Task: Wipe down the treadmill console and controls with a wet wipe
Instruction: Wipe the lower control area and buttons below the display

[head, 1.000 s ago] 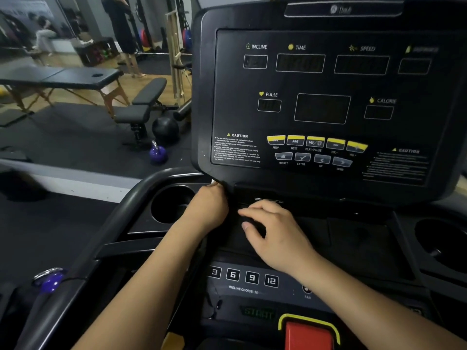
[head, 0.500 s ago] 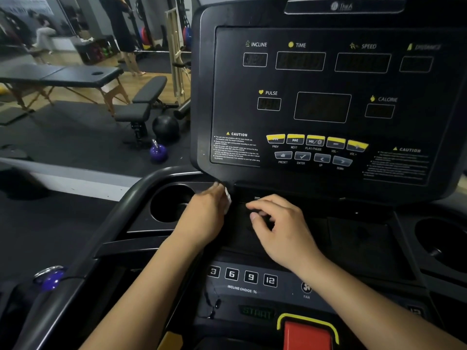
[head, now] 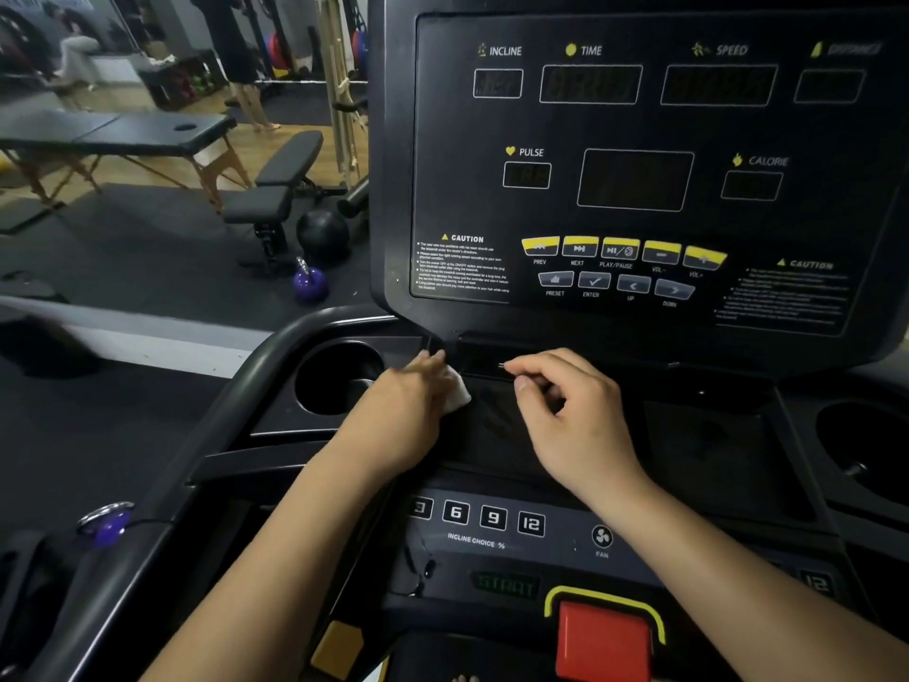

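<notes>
The black treadmill console (head: 634,307) stands upright ahead, its displays dark, with a row of yellow buttons (head: 620,249). My left hand (head: 403,415) grips a white wet wipe (head: 457,397) and holds it against the tray (head: 497,430) just under the console's lower left corner. Only a corner of the wipe shows past my fingers. To its right, my right hand (head: 575,420) hovers above the tray with curled fingers, index tip at the slot under the console. I see nothing held in it.
Round cup holders sit on the left (head: 339,381) and right (head: 865,450) of the tray. Near me are the incline keys (head: 492,516) and a red stop button (head: 602,642). A black handrail (head: 206,435) curves on the left. Beyond it are a purple kettlebell (head: 310,283) and a bench (head: 280,184).
My right hand lifted off the tray and curled its fingers, reaching toward the slot. My left hand turned slightly, so more of the wipe now shows.
</notes>
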### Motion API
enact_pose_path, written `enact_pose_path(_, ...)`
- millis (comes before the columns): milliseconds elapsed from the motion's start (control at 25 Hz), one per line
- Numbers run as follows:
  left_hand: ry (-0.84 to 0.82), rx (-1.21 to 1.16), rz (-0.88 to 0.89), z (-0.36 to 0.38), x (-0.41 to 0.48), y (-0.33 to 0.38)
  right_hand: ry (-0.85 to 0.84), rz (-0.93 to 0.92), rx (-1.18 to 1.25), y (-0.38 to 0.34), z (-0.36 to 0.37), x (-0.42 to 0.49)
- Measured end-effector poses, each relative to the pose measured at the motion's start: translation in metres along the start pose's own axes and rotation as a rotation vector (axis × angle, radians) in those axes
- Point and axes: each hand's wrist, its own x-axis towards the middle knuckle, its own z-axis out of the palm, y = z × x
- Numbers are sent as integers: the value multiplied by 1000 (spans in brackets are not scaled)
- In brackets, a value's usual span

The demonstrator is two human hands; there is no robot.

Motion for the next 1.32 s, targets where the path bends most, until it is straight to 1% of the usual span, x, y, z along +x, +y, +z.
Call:
enact_pose_path(80, 23, -31, -3, 5, 3, -1, 3, 23, 15, 2, 0, 0)
enact_pose_path(200, 67, -60, 113, 11, -23, -7, 7, 81, 47, 3, 0, -1)
enact_pose_path(240, 92, -79, 129, 12, -31, -8, -7, 90, 41, 2, 1, -1)
enact_pose_path(280, 124, -106, 127, 12, -36, -7, -46, 59, -11, 1, 1, 0)
enact_pose_path(320, 163, -158, 100, 12, -38, -7, -127, -35, -111, -1, 3, -1)
enact_pose_path(360, 197, -254, 36, 12, -38, -7, -244, -173, -235, -4, 5, -1)
enact_pose_path(400, 214, -398, -49, 10, -38, -8, -379, -298, -311, -8, 10, -1)
enact_pose_path(440, 217, -562, -126, 7, -38, -10, -522, -355, -338, -14, 16, 1)
enact_pose_path(480, 223, -696, -187, 5, -38, -14, -640, -340, -337, -21, 21, 3)
enact_pose_path(520, 241, -768, -221, 3, -39, -18, -706, -323, -342, -25, 24, 5)
enact_pose_path(600, 267, -732, -237, 1, -39, -27, -742, -370, -486, -26, 25, 10)
enact_pose_path(680, 253, -602, -201, 0, -33, -32, -767, -397, -699, -17, 14, 12)
enact_pose_path(720, 237, -540, -149, 3, -29, -32, -773, -369, -797, -13, 6, 13)
enact_pose_path(800, 235, -387, -21, 10, -20, -28, -749, -310, -900, -10, -6, 12)
enact_pose_path(880, 267, -304, 43, 15, -14, -26, -737, -296, -873, -19, 1, 10)
enact_pose_path(960, 300, -365, 37, 19, -11, -32, -748, -260, -737, -26, 19, 11)
enact_pose_path(1000, 304, -435, 5, 20, -11, -35, -756, -224, -687, -28, 25, 14)
enact_pose_path(1080, 306, -594, -113, 20, -10, -42, -759, -152, -676, -25, 27, 19)
enact_pose_path(1160, 295, -651, -190, 20, -8, -47, -744, -116, -705, -22, 21, 18)
enact_pose_path(1200, 291, -627, -190, 20, -7, -49, -747, -122, -705, -22, 20, 14)
enact_pose_path(1320, 303, -494, -119, 17, -5, -47, -854, -178, -635, -31, 25, 1)
